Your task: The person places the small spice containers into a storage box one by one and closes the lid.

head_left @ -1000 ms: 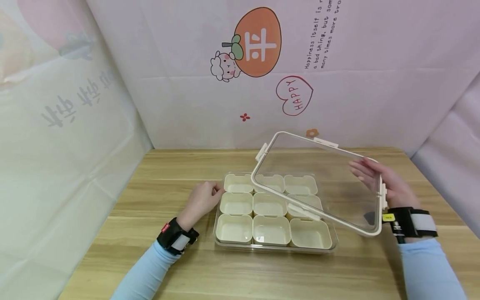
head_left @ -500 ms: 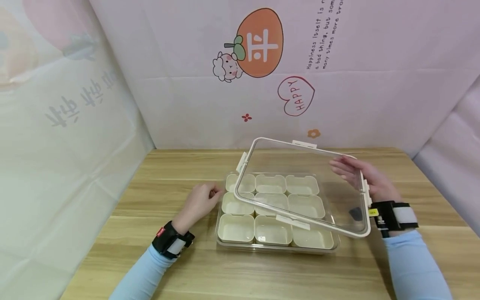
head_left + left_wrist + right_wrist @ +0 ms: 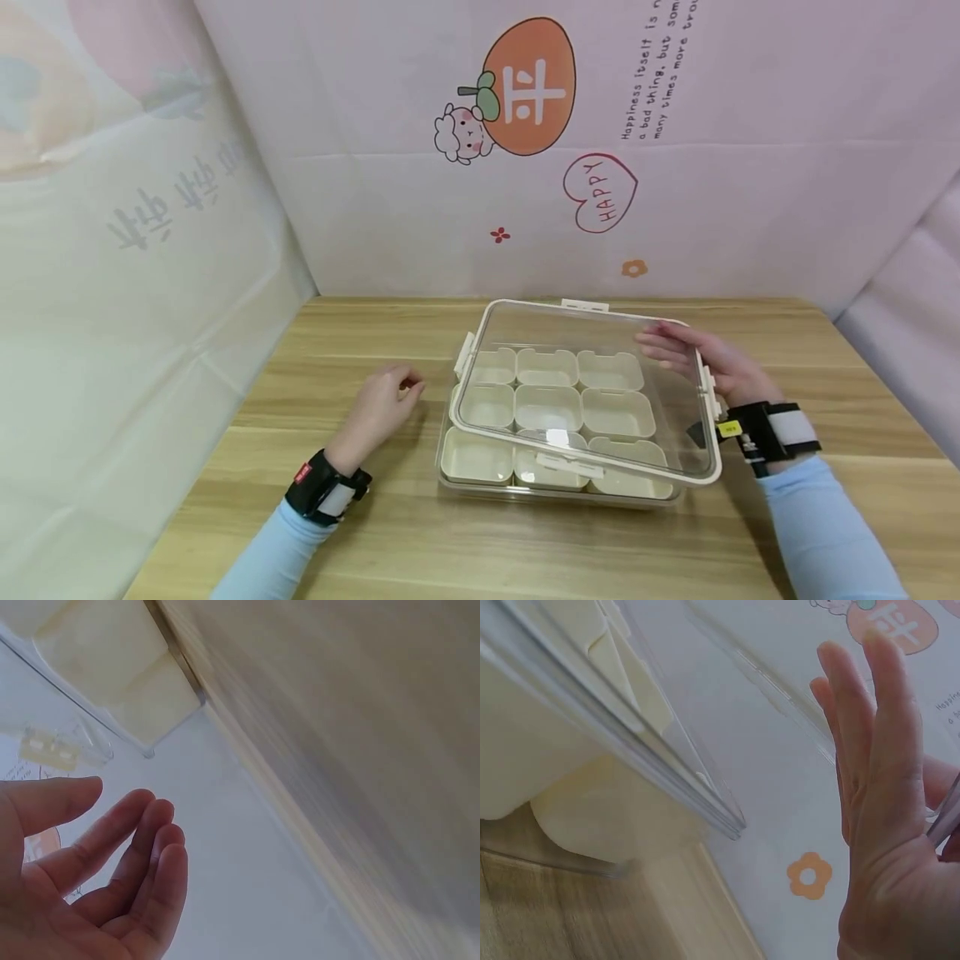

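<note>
A clear plastic storage box (image 3: 558, 495) holds rows of cream bins (image 3: 477, 456) on the wooden table. Its clear lid (image 3: 577, 330), with a white rim and white clips, hangs tilted over the box, overlapping most of the bins in the head view. My right hand (image 3: 723, 367) holds the lid's right edge, with long fingers (image 3: 894, 712) showing through the panel and the thumb at the outer side. To the left of the box, my left hand (image 3: 378, 412) holds nothing, its fingers loosely curled and apart from the box wall (image 3: 124, 735).
Behind the table (image 3: 360, 333) rises a white printed cloth (image 3: 390, 225) with cartoon drawings and lettering. More white cloth (image 3: 187, 333) closes off the left side. Both wrists wear black straps (image 3: 326, 487) over light blue sleeves.
The lid has moved left and down over the box with my right hand. My left hand has drawn back leftward from the box's side.
</note>
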Demonstrator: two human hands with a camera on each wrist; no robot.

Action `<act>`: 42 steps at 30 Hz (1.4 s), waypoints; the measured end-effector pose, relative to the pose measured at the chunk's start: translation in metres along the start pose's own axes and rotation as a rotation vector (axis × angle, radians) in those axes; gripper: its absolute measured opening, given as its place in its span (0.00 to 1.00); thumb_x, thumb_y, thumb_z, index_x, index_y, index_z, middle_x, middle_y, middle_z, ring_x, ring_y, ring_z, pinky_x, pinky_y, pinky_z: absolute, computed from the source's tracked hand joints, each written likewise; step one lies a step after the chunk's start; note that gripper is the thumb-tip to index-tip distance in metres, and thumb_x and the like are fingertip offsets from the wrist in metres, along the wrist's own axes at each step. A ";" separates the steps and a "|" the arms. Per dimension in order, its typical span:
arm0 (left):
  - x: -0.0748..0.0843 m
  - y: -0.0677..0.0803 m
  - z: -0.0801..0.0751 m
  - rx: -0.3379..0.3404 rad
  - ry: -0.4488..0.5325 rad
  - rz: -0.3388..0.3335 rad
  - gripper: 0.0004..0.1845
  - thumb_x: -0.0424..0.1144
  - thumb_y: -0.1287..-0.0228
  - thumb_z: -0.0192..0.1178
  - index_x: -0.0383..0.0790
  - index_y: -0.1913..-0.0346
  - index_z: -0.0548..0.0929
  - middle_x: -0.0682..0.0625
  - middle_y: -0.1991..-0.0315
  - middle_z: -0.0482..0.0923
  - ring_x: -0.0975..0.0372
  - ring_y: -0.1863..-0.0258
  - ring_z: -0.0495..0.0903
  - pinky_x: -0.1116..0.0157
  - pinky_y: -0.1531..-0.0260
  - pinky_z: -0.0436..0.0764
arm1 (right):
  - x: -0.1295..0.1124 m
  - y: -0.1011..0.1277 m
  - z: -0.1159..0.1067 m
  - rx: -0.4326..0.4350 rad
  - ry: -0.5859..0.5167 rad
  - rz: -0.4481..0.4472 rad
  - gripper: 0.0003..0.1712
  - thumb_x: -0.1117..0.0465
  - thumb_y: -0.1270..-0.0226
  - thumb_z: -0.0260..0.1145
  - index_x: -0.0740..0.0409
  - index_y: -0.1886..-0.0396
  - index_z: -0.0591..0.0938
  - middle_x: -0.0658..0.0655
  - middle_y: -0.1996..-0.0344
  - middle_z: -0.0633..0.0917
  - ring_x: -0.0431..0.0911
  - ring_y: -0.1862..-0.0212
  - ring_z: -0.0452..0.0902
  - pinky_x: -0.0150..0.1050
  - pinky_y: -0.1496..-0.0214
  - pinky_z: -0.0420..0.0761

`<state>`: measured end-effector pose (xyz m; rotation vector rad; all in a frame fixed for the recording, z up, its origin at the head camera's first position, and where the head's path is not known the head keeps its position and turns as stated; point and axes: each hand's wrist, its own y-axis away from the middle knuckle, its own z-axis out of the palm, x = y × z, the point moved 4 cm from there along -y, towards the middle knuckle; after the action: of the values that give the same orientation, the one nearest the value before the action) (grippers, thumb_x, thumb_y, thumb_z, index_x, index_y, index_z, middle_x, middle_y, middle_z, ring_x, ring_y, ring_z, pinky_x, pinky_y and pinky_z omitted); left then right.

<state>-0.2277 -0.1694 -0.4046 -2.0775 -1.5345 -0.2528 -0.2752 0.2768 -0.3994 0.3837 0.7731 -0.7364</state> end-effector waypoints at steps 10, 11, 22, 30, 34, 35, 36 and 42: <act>-0.019 0.007 -0.015 0.022 -0.033 -0.030 0.07 0.37 0.37 0.61 0.37 0.61 0.84 0.42 0.56 0.80 0.51 0.53 0.78 0.54 0.55 0.79 | 0.004 -0.015 0.006 -0.058 0.050 0.058 0.28 0.60 0.21 0.29 0.64 0.44 0.76 0.63 0.47 0.81 0.52 0.45 0.79 0.38 0.44 0.77; -0.021 0.008 -0.017 0.022 -0.042 -0.027 0.08 0.38 0.37 0.60 0.37 0.60 0.83 0.41 0.55 0.80 0.50 0.52 0.78 0.54 0.54 0.79 | 0.005 -0.016 0.006 -0.064 0.047 0.064 0.28 0.60 0.21 0.29 0.64 0.44 0.76 0.63 0.46 0.81 0.52 0.45 0.79 0.38 0.44 0.76; -0.036 0.011 -0.026 0.025 -0.079 -0.027 0.11 0.40 0.36 0.60 0.36 0.58 0.83 0.38 0.52 0.79 0.47 0.48 0.76 0.50 0.50 0.77 | 0.009 -0.029 0.012 -0.118 0.081 0.162 0.31 0.60 0.21 0.26 0.60 0.44 0.77 0.60 0.45 0.81 0.49 0.46 0.79 0.34 0.48 0.77; -0.043 0.011 -0.032 0.036 -0.078 -0.037 0.12 0.40 0.35 0.59 0.34 0.57 0.82 0.38 0.52 0.79 0.47 0.49 0.75 0.49 0.50 0.76 | 0.011 -0.034 0.010 -0.029 0.201 0.157 0.27 0.60 0.21 0.32 0.57 0.45 0.78 0.58 0.47 0.82 0.47 0.48 0.81 0.36 0.48 0.78; -0.045 0.011 -0.035 0.043 -0.077 -0.039 0.12 0.40 0.35 0.59 0.33 0.57 0.82 0.37 0.52 0.79 0.46 0.48 0.75 0.49 0.49 0.75 | 0.012 -0.035 0.009 -0.027 0.191 0.168 0.27 0.60 0.21 0.31 0.57 0.46 0.79 0.58 0.48 0.83 0.47 0.49 0.82 0.35 0.48 0.78; -0.046 0.011 -0.036 0.047 -0.081 -0.040 0.12 0.40 0.35 0.59 0.33 0.57 0.82 0.37 0.52 0.79 0.46 0.48 0.74 0.48 0.49 0.75 | 0.013 -0.035 0.010 -0.026 0.185 0.174 0.27 0.60 0.21 0.31 0.56 0.46 0.79 0.58 0.49 0.83 0.47 0.49 0.82 0.34 0.49 0.78; -0.047 0.012 -0.038 0.053 -0.086 -0.041 0.12 0.40 0.35 0.59 0.33 0.57 0.82 0.37 0.52 0.79 0.46 0.48 0.74 0.48 0.49 0.75 | 0.013 -0.036 0.010 -0.025 0.177 0.180 0.28 0.59 0.21 0.31 0.56 0.46 0.79 0.58 0.49 0.83 0.47 0.49 0.82 0.34 0.50 0.79; -0.051 0.012 -0.041 0.077 -0.112 -0.022 0.12 0.38 0.36 0.60 0.32 0.58 0.82 0.36 0.54 0.79 0.45 0.49 0.75 0.48 0.50 0.75 | 0.016 -0.036 0.009 -0.025 0.156 0.192 0.28 0.59 0.20 0.31 0.57 0.46 0.80 0.58 0.49 0.83 0.47 0.50 0.82 0.33 0.52 0.80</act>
<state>-0.2267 -0.2355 -0.3968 -2.0451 -1.6076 -0.0852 -0.2886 0.2399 -0.4078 0.4902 0.8776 -0.5203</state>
